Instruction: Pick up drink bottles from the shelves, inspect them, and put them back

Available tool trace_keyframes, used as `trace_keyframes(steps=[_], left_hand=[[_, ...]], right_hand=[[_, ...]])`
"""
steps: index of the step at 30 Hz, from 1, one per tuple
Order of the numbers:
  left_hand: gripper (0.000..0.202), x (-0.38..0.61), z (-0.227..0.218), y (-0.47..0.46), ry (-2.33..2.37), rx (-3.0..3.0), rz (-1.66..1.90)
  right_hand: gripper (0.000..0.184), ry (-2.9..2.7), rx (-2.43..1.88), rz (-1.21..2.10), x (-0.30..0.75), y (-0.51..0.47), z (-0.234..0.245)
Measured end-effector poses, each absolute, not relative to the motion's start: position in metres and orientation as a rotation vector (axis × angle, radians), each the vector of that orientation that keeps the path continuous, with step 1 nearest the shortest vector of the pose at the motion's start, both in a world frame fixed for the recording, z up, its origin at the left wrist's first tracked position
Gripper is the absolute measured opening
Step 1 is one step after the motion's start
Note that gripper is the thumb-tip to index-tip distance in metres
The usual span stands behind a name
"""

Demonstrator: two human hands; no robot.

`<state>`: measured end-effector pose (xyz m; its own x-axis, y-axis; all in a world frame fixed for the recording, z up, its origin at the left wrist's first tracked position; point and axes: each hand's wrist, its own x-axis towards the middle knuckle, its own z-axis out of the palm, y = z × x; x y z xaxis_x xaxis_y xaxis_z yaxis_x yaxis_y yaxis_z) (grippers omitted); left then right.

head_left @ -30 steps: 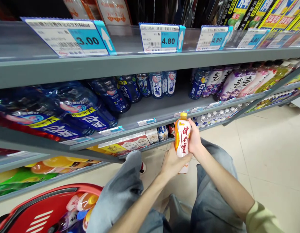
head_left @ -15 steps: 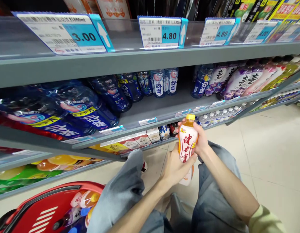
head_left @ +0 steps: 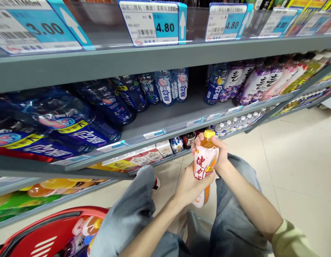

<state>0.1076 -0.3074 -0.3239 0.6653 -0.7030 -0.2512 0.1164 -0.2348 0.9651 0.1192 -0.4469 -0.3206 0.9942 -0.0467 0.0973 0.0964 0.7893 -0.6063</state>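
Between my knees I hold a drink bottle (head_left: 205, 154) with a yellow cap, a white label with red characters and an orange side. My left hand (head_left: 191, 185) is wrapped round its lower half, the thumb across the label. Near the neck, my right hand (head_left: 221, 151) grips the upper part, with its fingers showing behind on the left side. The bottle stands slightly tilted, cap toward the shelf. Both palms are hidden against it.
A grey shelf (head_left: 160, 114) in front holds blue drink bottles (head_left: 82, 121) and purple-labelled bottles (head_left: 258, 85). Price tags (head_left: 154, 23) line the edge above. At lower left stands a red basket (head_left: 28, 232) with several bottles. Cartons and small bottles sit on the lowest shelf.
The bottle has turned a little in my hands, so more of its orange side shows. My view has shifted, and the shelf and tags now sit further left and higher.
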Motion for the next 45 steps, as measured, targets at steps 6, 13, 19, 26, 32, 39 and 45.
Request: trace_keyframes(steps=[6, 13, 19, 26, 32, 39, 45], left_hand=[[0.026, 0.112, -0.325, -0.307, -0.463, 1.910, -0.644], [0.030, 0.115, -0.325, -0.305, -0.449, 2.132, -0.507], [0.048, 0.113, -0.321, -0.299, -0.496, 2.013, -0.568], [0.044, 0.096, -0.326, -0.300, -0.374, 1.083, -1.032], [0.064, 0.078, -0.344, -0.306, -0.219, 0.782, -1.143], [0.094, 0.094, -0.343, -0.316, 0.133, 1.056, -1.100], [0.079, 0.108, -0.346, -0.311, 0.308, 1.157, -1.034]], right_hand=[[0.024, 0.095, -0.722, -0.175, 0.123, -0.441, -0.323], [0.017, 0.164, -0.738, -0.294, 0.128, -0.432, -0.332], [0.022, 0.116, -0.721, -0.202, 0.125, -0.437, -0.324], [0.035, -0.100, -0.729, -0.048, 0.114, -0.447, -0.319], [0.026, -0.148, -0.755, 0.030, 0.112, -0.449, -0.317], [0.016, 0.130, -0.872, -0.007, 0.121, -0.445, -0.317], [0.017, 0.322, -0.973, -0.094, 0.124, -0.427, -0.325]])
